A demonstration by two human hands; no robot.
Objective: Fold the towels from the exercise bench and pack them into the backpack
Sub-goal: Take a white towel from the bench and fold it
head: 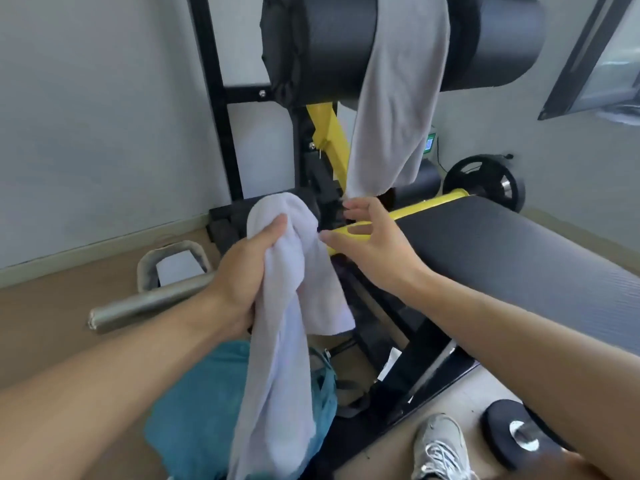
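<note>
Grey terry hangs over the black roller pad (pixel 398 43) of the exercise bench (pixel 519 258): this draped towel (pixel 398 109) falls to just above the bench's yellow bar. Below the bench lies the teal backpack (pixel 207 393). Your left hand (pixel 242 275) grips a bunched pale towel (pixel 277 358) that trails down over the backpack. Your right hand (pixel 367 233), fingers spread and empty, reaches the draped towel's lower corner; pinch that corner and draw downward evenly, so it slides off cleanly.

Pale grey walls (pixel 104 116), tan floor (pixel 52 323), dark-framed window (pixel 595 57) upper right, weight plate (pixel 485 181) against wall.
</note>
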